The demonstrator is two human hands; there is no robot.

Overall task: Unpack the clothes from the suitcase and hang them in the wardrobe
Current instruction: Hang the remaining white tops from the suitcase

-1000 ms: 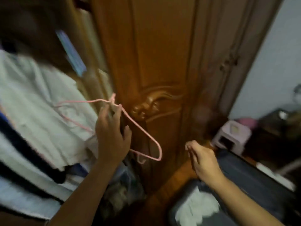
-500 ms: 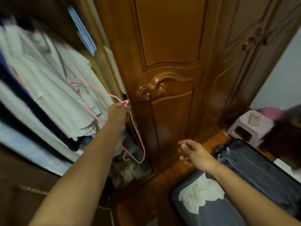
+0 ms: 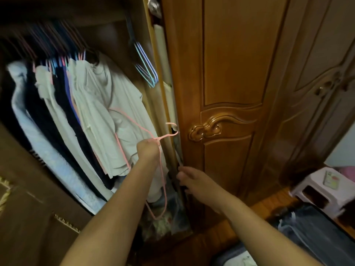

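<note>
Head view: you look down into an open wardrobe point(image 3: 80, 20), its inside on your left, a closed carved door point(image 3: 230, 73) on your right.
Left hand: your left hand point(image 3: 148, 152) is closed round the neck of a pink hanger point(image 3: 163, 181), just below its hook.
Pink hanger: bare, no garment on it; the hook points toward the door edge, and the frame hangs down past your forearm to the bottom of the wardrobe.
Right hand: your right hand point(image 3: 194, 179) reaches toward the edge of the door with loosely curled fingers; it holds nothing that you can see, and whether the fingertips touch the wood cannot be told.
Hung clothes: pale shirts point(image 3: 107, 112) and dark garments hang packed together on the rail, just behind the pink hanger.
Spare hangers: a bunch of blue and green hangers point(image 3: 146, 68) hangs near the right wall of the wardrobe.
Suitcase: the suitcase point(image 3: 307, 237) lies open on the floor at lower right, with grey cloth and a white piece inside.
Stool: a white stool point(image 3: 326, 191) stands beside the suitcase.
</note>
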